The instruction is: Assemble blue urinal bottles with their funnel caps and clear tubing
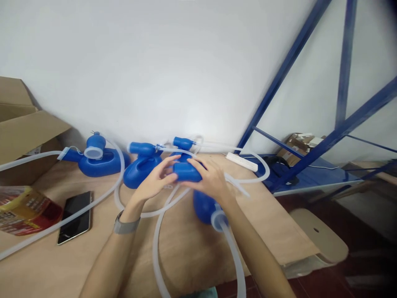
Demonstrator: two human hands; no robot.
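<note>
A short blue plastic cylinder-shaped piece (186, 171) lies sideways between my hands above the table. My left hand (156, 178) grips its left end with thumb and fingers. Around its right end curl the fingers of my right hand (212, 178). Just under my right hand is a blue urinal bottle (204, 207), partly hidden, with a translucent cap (218, 219) and a white hose (235, 256) running toward me. Behind my left hand rests another blue urinal bottle (136, 174) topped by a blue funnel (141, 148). A smaller blue funnel (182, 143) shows beyond my hands.
Farther left lies a third blue bottle (102, 163) with a hose. A black phone (76, 217), a red-yellow food package (27, 211) and a cardboard box (37, 128) occupy the left. A white power strip (242, 162) sits by the blue metal frame (279, 74); a stool (319, 236) stands right.
</note>
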